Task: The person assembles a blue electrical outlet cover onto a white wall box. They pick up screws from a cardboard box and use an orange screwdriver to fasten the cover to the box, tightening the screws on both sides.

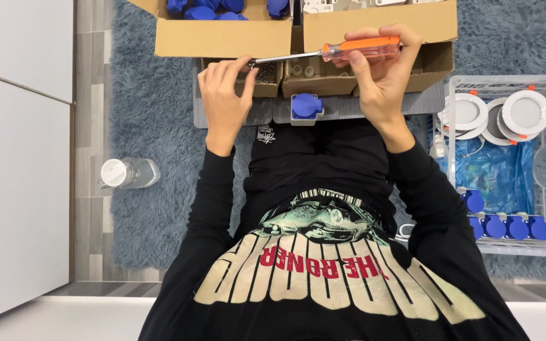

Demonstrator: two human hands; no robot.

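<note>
My right hand (380, 72) grips the orange handle of a screwdriver (349, 49), held level with its metal shaft pointing left. My left hand (225, 95) pinches the tip of the shaft between thumb and fingers; whether a screw sits there I cannot tell. Below and between the hands a blue and grey socket part (306, 107) rests on a grey ribbed board (349, 107) across my lap. Just behind the hands stand small open cardboard boxes (314, 79) with screws and small fittings.
Two larger cardboard boxes (222, 35) at the top hold blue and white parts. A wire basket (507, 85) at right carries round white lamps and several blue caps. A plastic bottle (127, 172) lies on the grey-blue shaggy rug at left.
</note>
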